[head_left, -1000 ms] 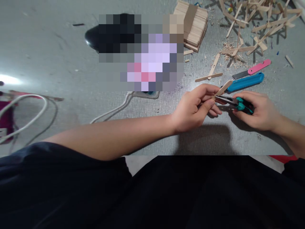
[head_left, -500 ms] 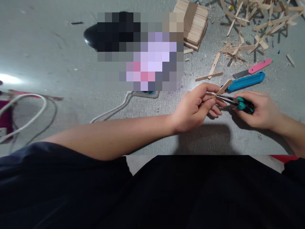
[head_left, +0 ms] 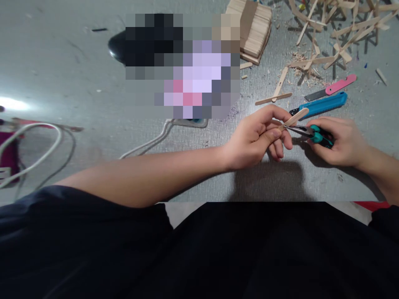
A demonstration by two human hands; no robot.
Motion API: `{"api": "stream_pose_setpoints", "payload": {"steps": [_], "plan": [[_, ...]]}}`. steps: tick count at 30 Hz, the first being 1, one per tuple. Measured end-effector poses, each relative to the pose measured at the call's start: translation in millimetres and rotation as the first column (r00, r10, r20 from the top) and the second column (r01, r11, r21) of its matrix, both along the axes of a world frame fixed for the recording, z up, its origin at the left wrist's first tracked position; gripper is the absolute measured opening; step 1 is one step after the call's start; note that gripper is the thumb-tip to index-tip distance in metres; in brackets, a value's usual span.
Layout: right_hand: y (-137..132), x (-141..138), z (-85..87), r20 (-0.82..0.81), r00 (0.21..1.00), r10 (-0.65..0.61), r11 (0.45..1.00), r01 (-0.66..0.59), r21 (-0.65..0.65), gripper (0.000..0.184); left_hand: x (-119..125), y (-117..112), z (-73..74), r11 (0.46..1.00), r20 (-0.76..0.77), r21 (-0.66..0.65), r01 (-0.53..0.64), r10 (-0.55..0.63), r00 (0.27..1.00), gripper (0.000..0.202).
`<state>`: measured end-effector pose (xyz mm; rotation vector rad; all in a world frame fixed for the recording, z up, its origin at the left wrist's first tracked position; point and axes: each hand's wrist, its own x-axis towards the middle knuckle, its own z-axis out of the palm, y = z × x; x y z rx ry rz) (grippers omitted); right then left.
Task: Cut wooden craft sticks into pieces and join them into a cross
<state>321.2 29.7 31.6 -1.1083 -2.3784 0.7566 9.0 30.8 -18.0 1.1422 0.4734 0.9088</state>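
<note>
Between the thumb and fingers of my left hand (head_left: 260,137) is a wooden craft stick (head_left: 298,117), its free end slanting up to the right. My right hand (head_left: 344,139) is closed round the teal and black handles of long-nose pliers (head_left: 316,134). The pliers' jaws reach left to the stick beside my left fingertips; whether they grip it I cannot tell. Just above my hands lies a blue utility knife (head_left: 324,106), with a pink folding knife (head_left: 339,88) behind it. Two craft sticks (head_left: 279,86) lie on the table to the left of the knives.
A banded stack of craft sticks (head_left: 255,31) stands at the back. Several joined stick pieces (head_left: 343,31) and wood shavings (head_left: 304,68) are spread at the back right. A white cable (head_left: 152,141) runs leftward from a blurred area. A black rounded object (head_left: 116,46) lies farther left.
The craft stick in my left hand has tilted lower, its free end moving right. My left lower fingers have curled downward. The pliers have shifted slightly right.
</note>
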Motion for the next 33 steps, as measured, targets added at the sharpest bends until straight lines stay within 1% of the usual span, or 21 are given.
{"api": "stream_pose_setpoints", "payload": {"steps": [3,8,11,13,16,20,24,26,28,31,33], "plan": [[1,-1,1.4,0.003,1.0,0.004,1.0,-0.004,0.012,0.035,-1,2,1.0,1.0,-0.022,-0.002,0.0,0.0,1.0,0.029],[-2,-5,2.8,0.01,0.999,-0.034,0.999,0.034,0.031,0.03,0,-4,0.7,0.996,-0.092,0.031,-0.078,0.08,0.993,0.033],[-5,-7,1.9,0.001,0.998,-0.056,0.997,0.056,0.048,0.029,2,-10,-0.8,0.986,-0.15,0.079,-0.146,0.156,0.976,0.034],[-7,-8,1.7,0.006,0.997,-0.077,0.996,0.077,0.052,0.025,3,-13,-1.5,0.976,-0.192,0.121,-0.183,0.204,0.96,0.035],[-8,-9,2.9,0.04,0.992,-0.117,0.993,0.115,0.038,0.018,3,-15,-1.9,0.959,-0.231,0.192,-0.211,0.253,0.94,0.034],[-10,-10,4.5,0.074,0.99,-0.122,0.993,0.12,0.02,0.015,2,-18,-3.6,0.932,-0.25,0.273,-0.24,0.309,0.918,0.034],[-14,-12,2.1,0.046,0.988,-0.148,0.988,0.145,0.06,0.014,2,-20,-7.7,0.916,-0.282,0.313,-0.249,0.34,0.897,0.035],[-15,-13,1.1,0.039,0.987,-0.157,0.986,0.155,0.057,0.012,3,-19,-9.4,0.924,-0.252,0.289,-0.252,0.327,0.911,0.035],[-15,-14,1.4,0.037,0.986,-0.161,0.987,0.16,0.028,0.011,4,-17,-9.8,0.944,-0.201,0.221,-0.245,0.29,0.936,0.033],[-13,-13,4.5,0.045,0.987,-0.156,0.987,0.157,-0.018,0.013,4,-12,-8.1,0.976,-0.125,0.099,-0.193,0.205,0.971,0.033],[-11,-12,7.0,0.069,0.987,-0.148,0.988,0.151,-0.04,0.012,3,-8,-6.4,0.987,-0.098,0.042,-0.157,0.161,0.982,0.036]]}}
